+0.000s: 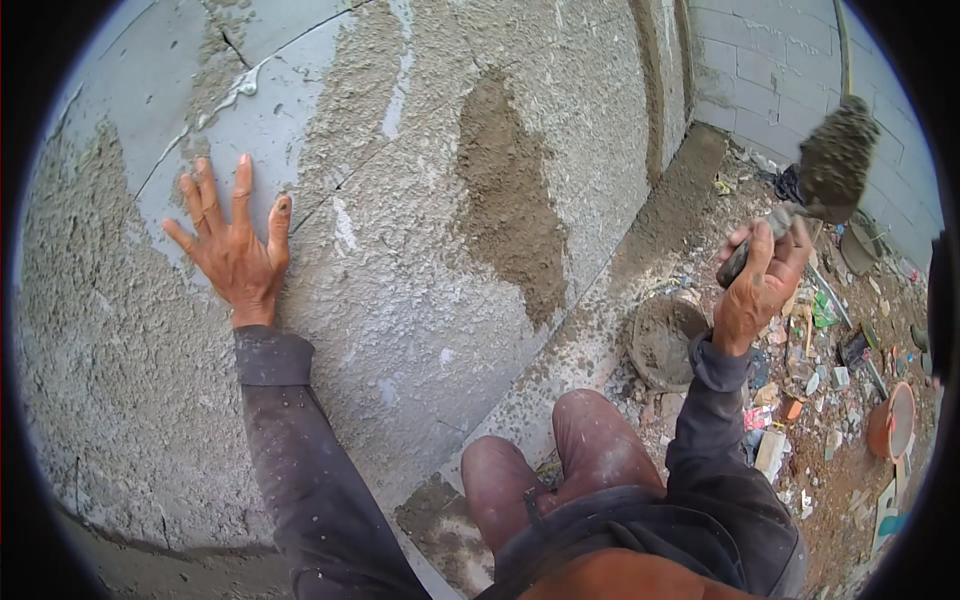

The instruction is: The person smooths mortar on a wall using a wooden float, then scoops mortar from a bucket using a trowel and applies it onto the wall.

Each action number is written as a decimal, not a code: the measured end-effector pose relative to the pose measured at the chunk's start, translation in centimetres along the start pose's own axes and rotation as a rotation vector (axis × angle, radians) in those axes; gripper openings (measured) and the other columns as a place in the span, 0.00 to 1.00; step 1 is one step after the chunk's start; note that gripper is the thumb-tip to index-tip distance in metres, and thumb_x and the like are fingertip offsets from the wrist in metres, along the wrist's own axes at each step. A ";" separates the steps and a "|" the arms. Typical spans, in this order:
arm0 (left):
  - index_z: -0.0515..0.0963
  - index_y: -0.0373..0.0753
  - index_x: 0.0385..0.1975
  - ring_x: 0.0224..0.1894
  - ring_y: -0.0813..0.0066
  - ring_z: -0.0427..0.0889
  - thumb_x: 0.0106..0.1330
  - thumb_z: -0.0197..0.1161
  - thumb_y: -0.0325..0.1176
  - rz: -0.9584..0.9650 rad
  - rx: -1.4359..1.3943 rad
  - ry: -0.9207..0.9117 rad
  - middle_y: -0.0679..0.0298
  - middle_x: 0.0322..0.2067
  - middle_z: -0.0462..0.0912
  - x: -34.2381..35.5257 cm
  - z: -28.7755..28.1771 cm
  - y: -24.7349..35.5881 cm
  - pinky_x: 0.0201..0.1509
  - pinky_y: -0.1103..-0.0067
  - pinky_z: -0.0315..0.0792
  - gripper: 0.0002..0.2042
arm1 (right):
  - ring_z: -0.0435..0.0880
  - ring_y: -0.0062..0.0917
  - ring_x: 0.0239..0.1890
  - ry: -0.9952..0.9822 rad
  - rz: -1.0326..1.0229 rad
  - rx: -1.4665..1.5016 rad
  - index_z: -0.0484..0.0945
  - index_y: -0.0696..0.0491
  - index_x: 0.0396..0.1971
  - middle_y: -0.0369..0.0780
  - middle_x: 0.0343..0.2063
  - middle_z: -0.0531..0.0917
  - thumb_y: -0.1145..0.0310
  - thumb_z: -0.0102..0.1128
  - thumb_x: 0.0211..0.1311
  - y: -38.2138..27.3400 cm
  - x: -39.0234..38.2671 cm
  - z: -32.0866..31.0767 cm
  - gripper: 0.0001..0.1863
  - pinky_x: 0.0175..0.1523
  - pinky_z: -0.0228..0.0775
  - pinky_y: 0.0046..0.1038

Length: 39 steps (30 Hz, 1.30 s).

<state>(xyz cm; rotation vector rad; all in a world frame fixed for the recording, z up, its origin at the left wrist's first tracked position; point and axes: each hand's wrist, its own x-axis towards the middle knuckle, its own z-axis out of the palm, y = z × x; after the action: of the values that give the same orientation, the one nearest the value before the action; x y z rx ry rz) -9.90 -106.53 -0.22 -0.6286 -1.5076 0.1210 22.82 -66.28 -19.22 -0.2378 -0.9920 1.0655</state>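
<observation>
My left hand (238,240) lies flat on the block wall (390,240), its fingers spread over a smooth grey patch. Around it the wall is coated with rough, dried grey mortar. To the right of that hand is a darker brown patch of wet mortar (510,200). My right hand (762,280) is raised off the wall, closed round the handle of a trowel (838,160). The trowel's blade points up and away, covered with wet mortar. Below that hand stands a round bucket (665,340) with mortar inside.
Rubble and litter (800,380) cover the ground on the right. An orange bucket (890,420) lies there, and a dark bucket (862,246) sits farther back. A second wall of grey blocks (765,60) meets the mortared one at the far corner.
</observation>
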 end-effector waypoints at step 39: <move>0.73 0.72 0.75 0.84 0.51 0.56 0.73 0.58 0.72 0.132 -0.047 0.108 0.62 0.81 0.63 0.0 1.2 -0.3 0.80 0.28 0.38 0.33 | 0.74 0.17 0.21 -0.444 1.268 -0.354 0.78 0.51 0.50 0.33 0.29 0.79 0.60 0.53 0.84 18.7 -12.0 -18.2 0.11 0.22 0.64 0.24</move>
<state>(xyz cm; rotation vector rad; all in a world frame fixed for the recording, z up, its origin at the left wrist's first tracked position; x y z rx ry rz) -11.13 -106.35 -0.16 -0.7609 -1.3678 0.1513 23.88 -61.63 -47.51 -1.0455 -1.4589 2.1364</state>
